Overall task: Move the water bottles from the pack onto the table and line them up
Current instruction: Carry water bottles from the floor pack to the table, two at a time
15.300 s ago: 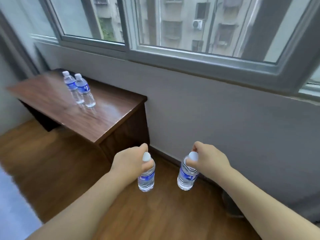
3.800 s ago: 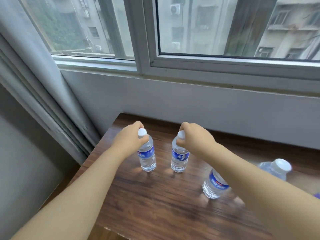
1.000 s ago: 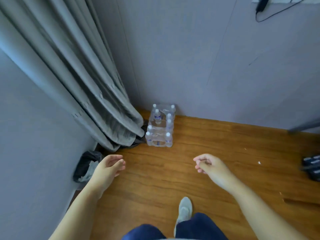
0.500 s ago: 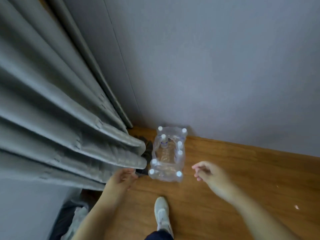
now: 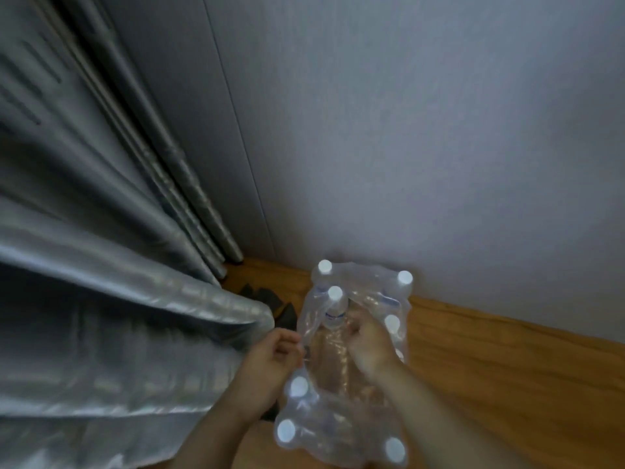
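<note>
Left hand [image 5: 270,360]: lower centre of the frame, fingers curled, fingertips at the left edge of the torn plastic wrap; whether it pinches the film cannot be told through the blur. To its left, grey curtain [image 5: 101,299] fills the left half of the frame in heavy folds, its lower fold reaching almost to the hand.

Pack [image 5: 348,363]: clear shrink-wrapped bundle standing on the wooden floor [image 5: 490,384] against the grey wall [image 5: 406,130], centre-bottom of the frame, open through its middle. White caps show around its rim: two at the far end, several down the near and right sides.

Water bottle [image 5: 334,309]: upright in the far left part of the pack, white cap, blue-printed label, just ahead of both hands.

Right hand [image 5: 368,343]: centre of the frame, reaching into the pack's opening, fingers curled toward the bottle's lower body; contact seems likely but a firm grip cannot be confirmed.

Dark object [image 5: 270,299]: on the floor between curtain hem and pack, identity unclear.
</note>
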